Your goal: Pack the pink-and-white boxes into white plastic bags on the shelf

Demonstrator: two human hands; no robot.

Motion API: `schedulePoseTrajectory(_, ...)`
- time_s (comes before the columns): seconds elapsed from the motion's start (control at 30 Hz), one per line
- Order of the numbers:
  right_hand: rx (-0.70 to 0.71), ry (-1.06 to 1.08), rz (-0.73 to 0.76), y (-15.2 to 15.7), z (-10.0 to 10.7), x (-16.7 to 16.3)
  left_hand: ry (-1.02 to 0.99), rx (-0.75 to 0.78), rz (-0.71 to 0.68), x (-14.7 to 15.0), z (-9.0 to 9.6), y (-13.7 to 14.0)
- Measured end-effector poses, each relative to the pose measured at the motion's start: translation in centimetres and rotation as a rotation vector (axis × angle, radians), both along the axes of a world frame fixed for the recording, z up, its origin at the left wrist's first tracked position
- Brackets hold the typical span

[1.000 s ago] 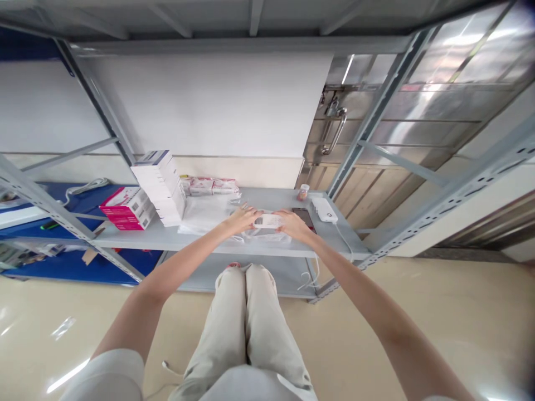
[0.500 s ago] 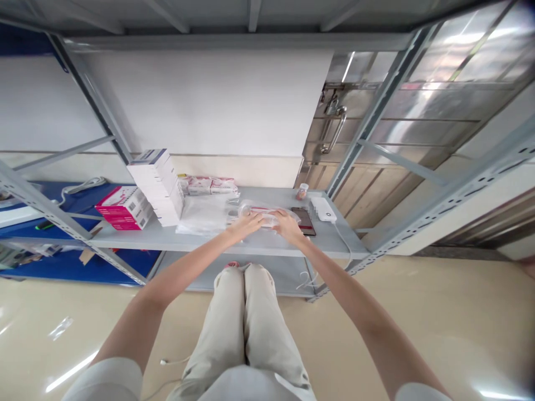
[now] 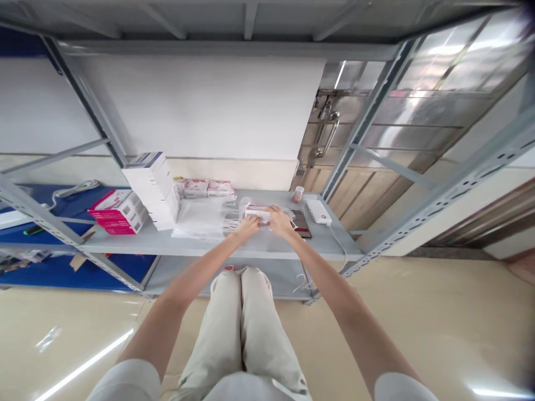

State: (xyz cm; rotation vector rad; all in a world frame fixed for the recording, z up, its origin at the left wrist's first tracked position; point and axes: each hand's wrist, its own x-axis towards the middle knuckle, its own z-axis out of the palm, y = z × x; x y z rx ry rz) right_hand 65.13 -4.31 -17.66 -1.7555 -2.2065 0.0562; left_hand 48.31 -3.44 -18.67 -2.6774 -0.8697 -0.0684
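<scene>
At the left of the grey metal shelf (image 3: 137, 241), a block of red-and-white cartons (image 3: 118, 211) sits beside a tall stack of white cardboard boxes (image 3: 151, 192). Such a narrow pile would likely topple if knocked, so the left elbow is best kept clear of it. Next come flat, translucent plastic bags (image 3: 198, 217), whose slippery sheets a sleeve or wrist could probably drag along.

The left hand (image 3: 248, 226) comes in from the near side, forearm slanting inward, fingers curled against the near left part of a small white box with red markings (image 3: 256, 211). This box is over the shelf's middle, between the hands; whether it rests on the surface is unclear. Crinkled clear plastic (image 3: 244, 204) shows around it, though I cannot tell whether it wraps the box or lies behind. A light, even hold from both sides should suit it, since squeezing could dent the card.

The right hand (image 3: 281, 221) grasps the right end, fingers reaching over it, knuckles up, its arm stretched diagonally forward. Just beyond lies a dark, flat phone-like device (image 3: 301, 224), near enough that sideways movement calls for care, then a white rectangular device with a cable (image 3: 319, 211).
</scene>
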Motion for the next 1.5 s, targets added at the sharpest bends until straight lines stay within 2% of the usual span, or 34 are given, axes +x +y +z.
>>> schedulePoseTrajectory(0.3, -0.018, -0.1, 0.015, 1.1, -0.1, -0.1, -0.033, -0.044, 0.093, -1.0, 1.1, -0.5)
schedulePoseTrajectory(0.53, -0.042, -0.176, -0.044, 1.3, -0.3, -1.2, -0.083, -0.057, 0.068, -0.8, 1.6, -0.6)
schedulePoseTrajectory(0.63, -0.063, -0.196, 0.053, 1.1, -0.1, -0.4, -0.144, 0.007, 0.05, -1.2, 1.7, -0.6)
schedulePoseTrajectory(0.7, -0.042, -0.218, 0.135, 0.8, 0.3, 0.8, -0.264, 0.065, 0.147, -1.5, 2.0, -0.5)
schedulePoseTrajectory(0.77, -0.002, -0.263, 0.188, 0.4, 0.8, 2.5, -0.416, 0.085, 0.335, -1.9, 2.3, 0.0)
schedulePoseTrajectory(0.83, 0.016, -0.358, 0.249, -0.4, 1.2, 4.6, -0.528, 0.017, 0.511, -2.3, 2.7, 0.8)
schedulePoseTrajectory(0.93, 0.021, -0.594, 0.356, -1.8, 1.4, 7.5, -0.648, -0.297, 0.627, -3.2, 3.2, 2.3)
schedulePoseTrajectory(1.03, 0.063, -0.755, 0.354, -2.9, 1.7, 9.3, -0.719, -0.549, 0.577, -4.5, 4.1, 3.5)
schedulePoseTrajectory(1.13, 0.107, -0.775, 0.318, -3.3, 2.8, 10.1, -0.75, -0.599, 0.468, -6.0, 5.3, 3.8)
schedulePoseTrajectory(1.27, 0.113, -0.683, 0.261, -3.9, 6.0, 10.5, -0.771, -0.636, 0.339, -7.6, 6.7, 2.3)
schedulePoseTrajectory(1.33, 0.07, -0.559, 0.24, -4.5, 7.6, 10.3, -0.702, -0.59, 0.342, -8.0, 6.7, 0.8)
schedulePoseTrajectory(1.37, 0.062, -0.49, 0.246, -4.9, 8.2, 9.9, -0.675, -0.508, 0.361, -8.0, 6.4, -0.1)
schedulePoseTrajectory(1.43, 0.088, -0.354, 0.287, -5.6, 8.7, 8.3, -0.656, -0.239, 0.399, -7.7, 5.5, -2.0)
schedulePoseTrajectory(1.5, 0.104, -0.212, 0.351, -5.9, 8.3, 5.4, -0.584, 0.015, 0.345, -7.0, 4.0, -3.6)
